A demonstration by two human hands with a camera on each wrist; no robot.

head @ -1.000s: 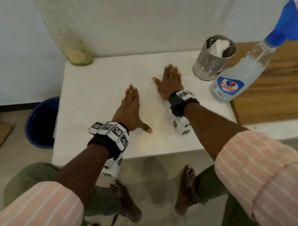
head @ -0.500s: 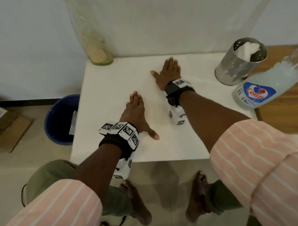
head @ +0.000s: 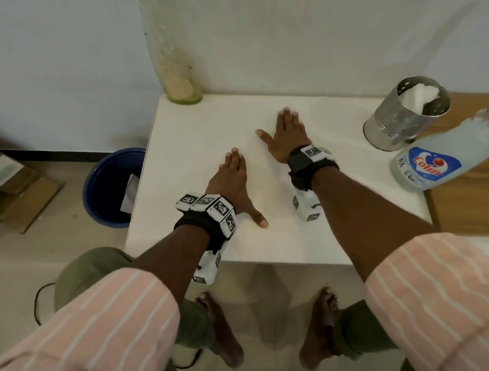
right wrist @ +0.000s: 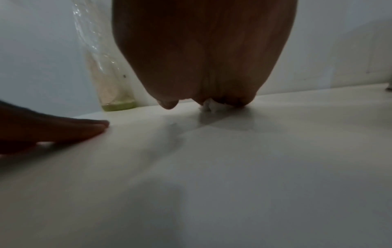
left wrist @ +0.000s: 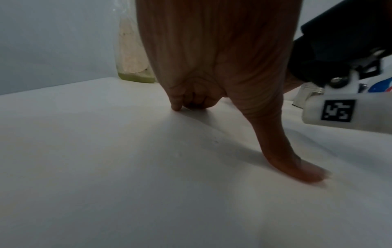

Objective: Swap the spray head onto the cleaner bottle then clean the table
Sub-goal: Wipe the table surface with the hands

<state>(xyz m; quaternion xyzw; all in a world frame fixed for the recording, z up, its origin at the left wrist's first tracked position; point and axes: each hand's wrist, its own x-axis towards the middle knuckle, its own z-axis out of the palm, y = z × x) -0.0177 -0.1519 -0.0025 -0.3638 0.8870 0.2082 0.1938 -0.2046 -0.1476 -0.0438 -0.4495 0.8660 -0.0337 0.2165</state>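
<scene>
The Colin cleaner bottle (head: 434, 165), clear with pale liquid, stands at the table's right edge; its top runs out of the head view, so the spray head is hidden. A clear, near-empty bottle (head: 180, 78) with green dregs stands at the back left corner against the wall. My left hand (head: 232, 182) lies flat on the white table (head: 183, 143), fingers straight and thumb spread. My right hand (head: 289, 131) presses flat a little farther back. In the right wrist view a small white scrap (right wrist: 208, 106) shows under the right fingers (right wrist: 167, 104).
A perforated steel can (head: 403, 119) with white tissue in it stands behind the cleaner bottle. A wooden surface (head: 466, 200) adjoins the table on the right. On the floor to the left are a blue bucket (head: 109, 185) and cardboard boxes (head: 16, 186).
The head view has swung left and down, so the blue spray head has left the picture. Both hands stay flat on the table, in about the same places.
</scene>
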